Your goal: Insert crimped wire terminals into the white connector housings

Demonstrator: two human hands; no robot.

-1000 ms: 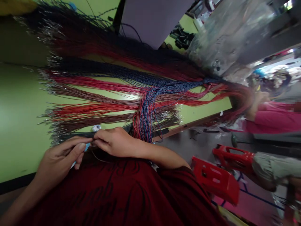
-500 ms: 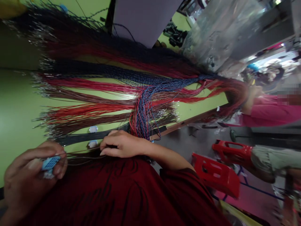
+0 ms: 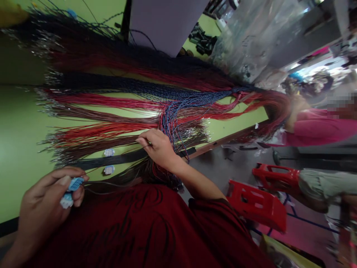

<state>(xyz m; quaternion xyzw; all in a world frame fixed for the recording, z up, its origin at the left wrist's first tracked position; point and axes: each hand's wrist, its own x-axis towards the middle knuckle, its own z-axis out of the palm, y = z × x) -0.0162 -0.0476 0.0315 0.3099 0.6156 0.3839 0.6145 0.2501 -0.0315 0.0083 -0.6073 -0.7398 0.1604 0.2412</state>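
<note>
My left hand (image 3: 46,203) is at the lower left, closed on a small blue connector (image 3: 74,184) with thin wires trailing from it towards my dark red shirt. My right hand (image 3: 159,147) reaches over the green table (image 3: 19,141) and pinches a thin wire at the edge of the brown wire bundle (image 3: 92,143). Just past it, twisted blue and red wires (image 3: 170,119) hang across the other bundles. Two white connectors (image 3: 108,152) lie beside a black wire bundle (image 3: 122,159) between my hands.
Long red, brown and dark blue wire bundles (image 3: 111,100) fan across the table. A grey panel (image 3: 167,22) and a clear plastic bag (image 3: 251,41) stand behind. Red stools (image 3: 258,208) sit on the floor. Another person in a pink sleeve (image 3: 320,128) handles wires at the right.
My right hand left the table edge near my shirt and moved up to the brown bundle, pinching a wire. My left hand first drew the blue connector away to the lower left.
</note>
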